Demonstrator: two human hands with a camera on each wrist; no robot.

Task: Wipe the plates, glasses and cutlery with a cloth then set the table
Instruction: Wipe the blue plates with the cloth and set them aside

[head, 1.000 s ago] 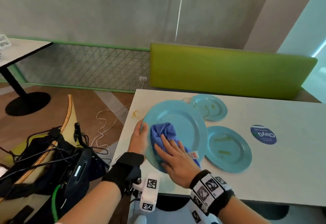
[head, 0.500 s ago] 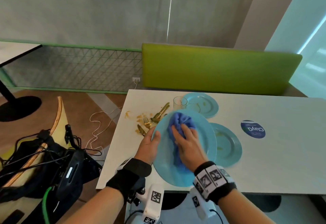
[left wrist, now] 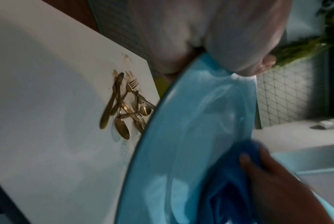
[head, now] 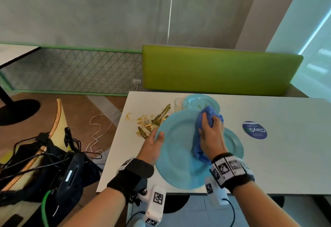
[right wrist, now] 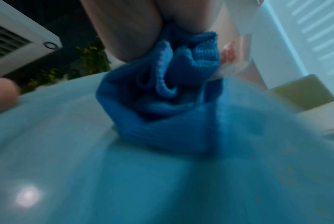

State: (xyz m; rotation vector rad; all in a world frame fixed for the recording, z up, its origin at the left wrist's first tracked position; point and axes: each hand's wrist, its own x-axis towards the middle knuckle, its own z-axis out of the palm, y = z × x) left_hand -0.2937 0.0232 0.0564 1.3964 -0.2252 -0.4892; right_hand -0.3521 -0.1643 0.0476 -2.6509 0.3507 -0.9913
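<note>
A large light-blue plate is held tilted above the white table. My left hand grips its left rim, thumb on the face. My right hand clutches a bunched blue cloth and presses it on the plate's upper right part. Gold cutlery, smeared with sauce, lies in a pile left of the plate. A clear glass stands behind it. Two more blue plates, one at the back and one at the right, lie partly hidden.
Sauce stains mark the table near its far left corner. A round blue sticker lies on the table to the right. A green bench back runs behind. Black gear and cables sit on the floor at the left.
My right hand has swept the cloth from the plate's lower middle up to its upper right edge. The left hand keeps its hold on the rim. The view has shifted, showing the cutlery.
</note>
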